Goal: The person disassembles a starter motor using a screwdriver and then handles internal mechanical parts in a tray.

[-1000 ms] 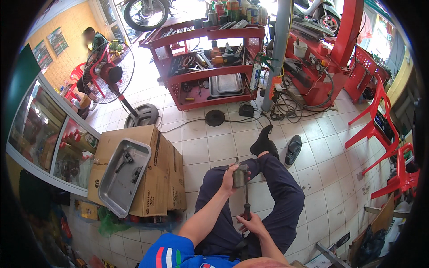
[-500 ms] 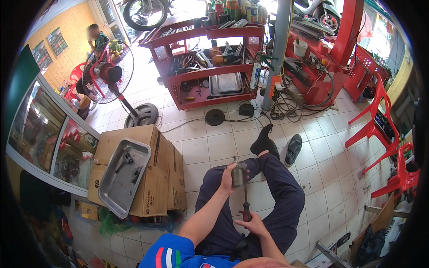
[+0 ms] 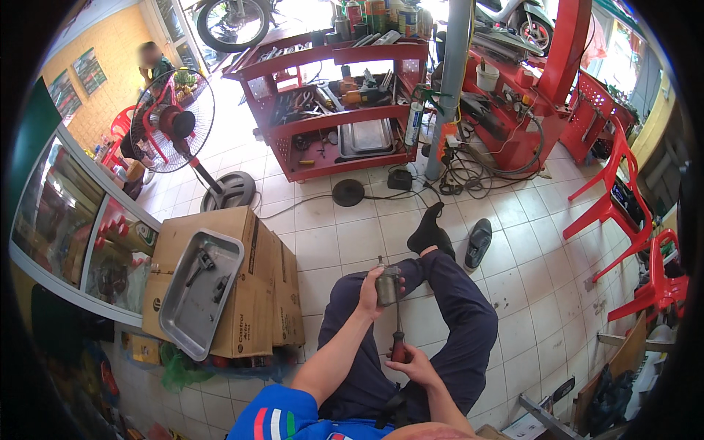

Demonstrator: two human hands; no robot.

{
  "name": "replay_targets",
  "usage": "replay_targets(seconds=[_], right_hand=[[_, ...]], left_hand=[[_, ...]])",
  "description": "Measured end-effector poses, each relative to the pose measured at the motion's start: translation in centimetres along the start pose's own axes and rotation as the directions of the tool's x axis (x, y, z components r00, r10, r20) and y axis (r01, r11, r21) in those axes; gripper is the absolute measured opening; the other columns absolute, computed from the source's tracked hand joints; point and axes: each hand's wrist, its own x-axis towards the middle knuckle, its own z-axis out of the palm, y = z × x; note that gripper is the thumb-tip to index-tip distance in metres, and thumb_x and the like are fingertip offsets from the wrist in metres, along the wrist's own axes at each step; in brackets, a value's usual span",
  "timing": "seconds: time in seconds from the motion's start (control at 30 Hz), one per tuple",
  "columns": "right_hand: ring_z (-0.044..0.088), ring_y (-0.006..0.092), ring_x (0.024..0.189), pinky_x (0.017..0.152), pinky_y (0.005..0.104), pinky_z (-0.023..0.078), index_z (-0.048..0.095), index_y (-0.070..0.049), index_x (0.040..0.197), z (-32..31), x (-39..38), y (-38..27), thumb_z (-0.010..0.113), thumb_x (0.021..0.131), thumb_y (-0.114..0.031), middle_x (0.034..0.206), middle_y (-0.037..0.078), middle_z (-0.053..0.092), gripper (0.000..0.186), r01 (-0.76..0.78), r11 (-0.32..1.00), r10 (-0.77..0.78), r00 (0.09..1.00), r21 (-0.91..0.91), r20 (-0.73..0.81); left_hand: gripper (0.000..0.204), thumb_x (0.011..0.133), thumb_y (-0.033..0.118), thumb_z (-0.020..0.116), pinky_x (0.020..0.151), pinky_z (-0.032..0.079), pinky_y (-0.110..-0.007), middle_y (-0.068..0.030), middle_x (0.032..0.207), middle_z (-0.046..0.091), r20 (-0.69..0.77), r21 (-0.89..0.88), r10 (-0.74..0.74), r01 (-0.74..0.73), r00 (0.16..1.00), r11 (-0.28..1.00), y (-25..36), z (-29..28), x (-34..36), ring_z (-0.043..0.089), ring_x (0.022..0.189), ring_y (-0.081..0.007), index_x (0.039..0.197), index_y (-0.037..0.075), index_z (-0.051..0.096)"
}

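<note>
Left hand (image 3: 372,292) curled round metal cylinder (image 3: 386,292); right hand (image 3: 418,368) closed on screwdriver (image 3: 398,342). Shaft (image 3: 398,317), just right of left hand, could slip, jab it if pushed off-line.

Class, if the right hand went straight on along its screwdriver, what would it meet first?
Probably the metal part in the left hand, though depth around the screwdriver is unclear.

Toward six o'clock there are two hands (image 3: 372,295), one metal canister (image 3: 386,290) and one screwdriver (image 3: 398,347). Eight o'clock has one tray (image 3: 187,315) and two cardboard boxes (image 3: 248,301); ten, one fan (image 3: 178,125) and two wall pictures (image 3: 89,71); twelve, one red cart (image 3: 341,121); one, one grey pillar (image 3: 450,88); three, two red chairs (image 3: 603,215) and one shoe (image 3: 478,244).
</note>
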Motion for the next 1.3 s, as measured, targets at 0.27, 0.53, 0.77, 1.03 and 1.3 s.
replay_targets(seconds=[0.27,0.53,0.77,1.03,1.3], right_hand=[[0.066,0.0172,0.082,0.066,0.0322,0.056,0.049,0.001,0.121,0.5,-0.1,-3.5,0.082,0.081,-0.023,0.099,0.011,0.067,0.057,-0.408,0.908,0.4,0.912,-0.097,-0.096],[0.062,0.0141,0.071,0.06,0.0296,0.053,0.051,0.0,0.124,0.6,-0.3,-1.0,0.081,0.081,-0.019,0.089,0.008,0.063,0.056,-0.036,0.994,0.017,0.983,-0.101,-0.183],[0.061,0.0133,0.063,0.054,0.0289,0.053,0.05,0.001,0.122,0.0,0.1,1.3,0.082,0.081,-0.022,0.086,0.009,0.063,0.056,0.041,0.999,-0.042,0.998,-0.029,-0.039],[0.065,0.0153,0.08,0.062,0.0298,0.055,0.047,0.0,0.128,-0.3,-0.2,-2.6,0.078,0.082,-0.015,0.097,0.01,0.062,0.057,-0.253,0.967,0.247,0.959,-0.03,-0.141],[0.065,0.0142,0.079,0.053,0.0287,0.051,0.052,-0.002,0.12,1.5,-0.5,-3.0,0.076,0.084,-0.026,0.096,0.009,0.064,0.05,-0.039,0.991,0.078,0.946,0.128,-0.315]], left_hand=[[0.029,0.094,0.027,0.054,0.08,0.058,-0.042,-0.0124,0.107,0.064,-0.008,0.009,0.004,-0.004,1.0,1.0,-0.2,0.1,-0.1,0.067,0.093,-0.0264,0.113,0.006,0.054],[0.03,0.095,0.029,0.05,0.08,0.058,-0.041,-0.0124,0.106,0.064,0.003,-0.012,0.024,-0.024,1.0,1.0,0.4,-0.1,0.0,0.065,0.094,-0.0244,0.11,0.004,0.055],[0.035,0.094,0.032,0.051,0.08,0.058,-0.041,-0.012,0.103,0.064,-0.029,0.005,-0.002,0.003,1.0,1.0,-0.1,-0.1,0.2,0.065,0.092,-0.0235,0.11,0.001,0.057],[0.043,0.094,0.038,0.05,0.081,0.057,-0.038,-0.0123,0.097,0.065,-0.042,0.031,0.014,-0.012,0.999,0.999,0.2,0.5,-0.2,0.066,0.09,-0.0226,0.11,-0.001,0.059],[0.04,0.093,0.038,0.048,0.081,0.057,-0.04,-0.0113,0.105,0.064,-0.023,-0.004,-0.008,0.008,1.0,1.0,0.5,-0.4,0.5,0.064,0.093,-0.0233,0.111,0.004,0.059]])
